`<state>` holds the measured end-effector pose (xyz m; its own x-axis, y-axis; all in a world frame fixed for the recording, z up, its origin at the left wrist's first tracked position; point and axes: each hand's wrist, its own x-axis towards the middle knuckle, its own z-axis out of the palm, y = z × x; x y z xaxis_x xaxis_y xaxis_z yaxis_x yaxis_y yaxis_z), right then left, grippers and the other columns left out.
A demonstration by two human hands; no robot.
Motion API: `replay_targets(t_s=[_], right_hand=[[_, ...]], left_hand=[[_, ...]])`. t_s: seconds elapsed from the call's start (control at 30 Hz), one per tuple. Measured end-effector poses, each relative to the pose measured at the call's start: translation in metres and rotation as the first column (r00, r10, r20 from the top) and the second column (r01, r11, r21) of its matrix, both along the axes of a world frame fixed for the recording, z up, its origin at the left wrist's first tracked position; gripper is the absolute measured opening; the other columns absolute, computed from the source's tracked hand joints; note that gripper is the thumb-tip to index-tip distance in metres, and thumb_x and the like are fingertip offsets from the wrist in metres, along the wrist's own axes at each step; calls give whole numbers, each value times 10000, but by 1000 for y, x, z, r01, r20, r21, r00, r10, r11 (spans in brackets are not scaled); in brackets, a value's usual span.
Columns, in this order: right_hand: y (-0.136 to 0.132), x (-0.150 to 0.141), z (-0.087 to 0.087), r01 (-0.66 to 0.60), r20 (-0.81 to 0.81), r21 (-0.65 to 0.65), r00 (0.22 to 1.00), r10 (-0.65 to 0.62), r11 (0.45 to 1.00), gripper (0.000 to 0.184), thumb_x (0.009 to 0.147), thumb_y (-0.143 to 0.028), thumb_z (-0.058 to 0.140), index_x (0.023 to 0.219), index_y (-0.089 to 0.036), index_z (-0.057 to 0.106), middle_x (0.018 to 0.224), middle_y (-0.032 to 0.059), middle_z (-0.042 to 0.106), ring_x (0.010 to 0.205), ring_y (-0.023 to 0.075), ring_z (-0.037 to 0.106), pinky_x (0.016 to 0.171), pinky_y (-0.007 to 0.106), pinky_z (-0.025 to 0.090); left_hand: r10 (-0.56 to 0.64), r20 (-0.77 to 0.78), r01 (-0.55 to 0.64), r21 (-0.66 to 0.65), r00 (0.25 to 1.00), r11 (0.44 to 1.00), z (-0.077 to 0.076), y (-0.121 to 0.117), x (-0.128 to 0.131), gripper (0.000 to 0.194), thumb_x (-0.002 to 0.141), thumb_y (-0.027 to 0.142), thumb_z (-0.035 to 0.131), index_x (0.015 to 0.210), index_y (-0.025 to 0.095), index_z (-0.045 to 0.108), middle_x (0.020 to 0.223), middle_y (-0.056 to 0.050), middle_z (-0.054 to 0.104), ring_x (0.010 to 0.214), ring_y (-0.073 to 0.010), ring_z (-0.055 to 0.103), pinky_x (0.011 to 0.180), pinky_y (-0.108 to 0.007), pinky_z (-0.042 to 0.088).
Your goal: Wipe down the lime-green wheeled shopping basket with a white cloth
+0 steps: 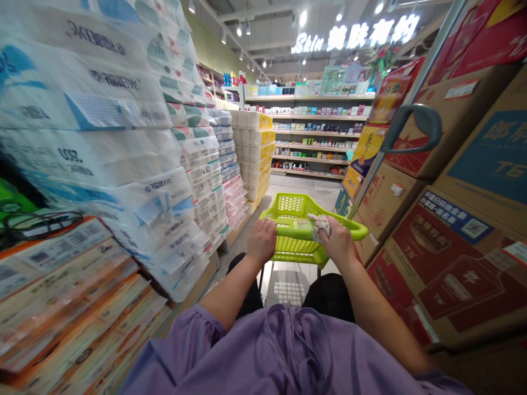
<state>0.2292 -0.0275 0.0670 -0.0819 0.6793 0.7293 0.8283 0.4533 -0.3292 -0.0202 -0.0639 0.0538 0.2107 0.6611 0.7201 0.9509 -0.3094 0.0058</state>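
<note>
A lime-green shopping cart [294, 257] with a perforated basket stands right in front of me. My left hand [262, 240] is closed around the left part of its handle [298, 233]. At the right part of the handle, my right hand [336, 241] is closed on a crumpled whitish cloth [321, 226], which lies against the handle; it could also be tissue. The fingertips of both hands are partly hidden. Through the holes in the cart, the pale floor shows.
Tall stacks of wrapped tissue packs [123, 131] line the left side, with orange-and-white cartons [74, 296] nearer. Stacked cardboard boxes [453, 274] and a slanting metal pole with a grey handle [432, 129] stand on the right. Ahead, a tiled aisle [307, 185] leads to stocked shelves [317, 116].
</note>
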Motion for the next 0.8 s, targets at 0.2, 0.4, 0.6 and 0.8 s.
replay_targets(t_s=[0.2,0.4,0.6,0.8], right_hand=[[1,-7,-2,4,27,-4,1000,-4,1000,351,884,-338,458,1144,-139,584,1149,146,656,992,263,623,894,372,455],[0,-19,-4,-48,74,19,996,46,999,320,870,-307,501,1135,-146,580,1241,146,615,1114,256,574,954,369,417],[0,14,0,70,153,-82,987,-57,994,253,856,-333,535,1031,-168,615,965,96,690,892,239,609,864,345,409],[1,23,-5,5,147,-24,989,-2,1000,271,887,-294,504,1115,-188,603,1089,85,663,995,231,579,912,348,366]], left_hand=[[-6,19,6,-32,1000,999,3,14,-10,329,944,213,367,1189,171,583,1225,-103,626,1265,-243,488,1108,-451,361],[78,51,-72,-116,996,991,7,40,-34,365,942,233,360,1225,185,586,1338,-105,576,1311,-263,454,1100,-488,350],[190,78,-174,-183,979,968,20,49,-23,424,949,261,338,1298,131,542,1416,-150,497,1344,-341,403,1094,-582,299],[-249,-101,238,-107,963,965,12,33,45,440,967,275,334,1380,199,467,1416,-78,513,1356,-244,402,1123,-456,319]])
